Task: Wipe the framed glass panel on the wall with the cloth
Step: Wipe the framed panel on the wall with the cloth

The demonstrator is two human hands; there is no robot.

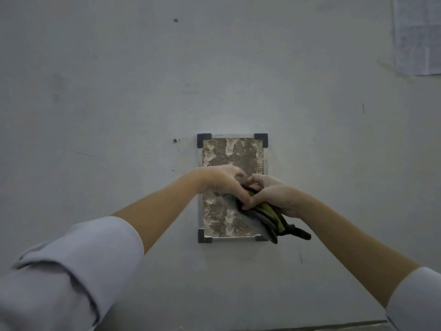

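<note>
We hold the bunched cloth [263, 216] pinched between left hand [220, 180] and right hand [274, 194], over the lower right part of the stained glass panel [232, 154] on the wall [95, 91].

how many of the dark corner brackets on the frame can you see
4. Top-left bracket, top-right bracket, bottom-left bracket, and bottom-right bracket, which the hanging cloth partly covers. None look fully hidden.

Smeared wall panel [232, 154], bunched cloth [265, 218]
</note>
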